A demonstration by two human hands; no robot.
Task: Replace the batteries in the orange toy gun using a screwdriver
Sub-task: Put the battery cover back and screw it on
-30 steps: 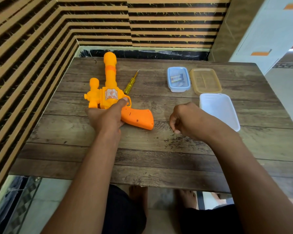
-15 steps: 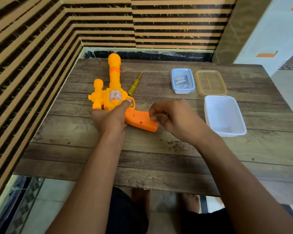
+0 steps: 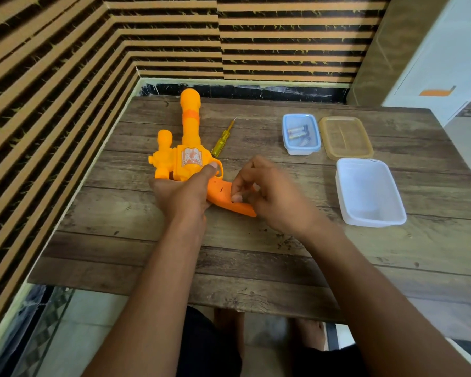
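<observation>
Curling round the glossy orange plastic toy gun [image 3: 190, 126], left hand [image 3: 181, 195] fingers clamp its body; right hand [image 3: 272, 198] fingers pinch its curved grip.

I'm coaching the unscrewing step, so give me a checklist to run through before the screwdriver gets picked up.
1. Gun held steady: left hand grips it near the trigger, ok.
2. Screwdriver free: lies alone on the table beside the barrel, ok.
3. Right hand free: its fingers pinch the gun's grip, not ok.
4. Batteries ready: lying in the open blue box, ok.
5. Cover screw exposed: the right hand hides that part of the grip, cannot tell.
</observation>
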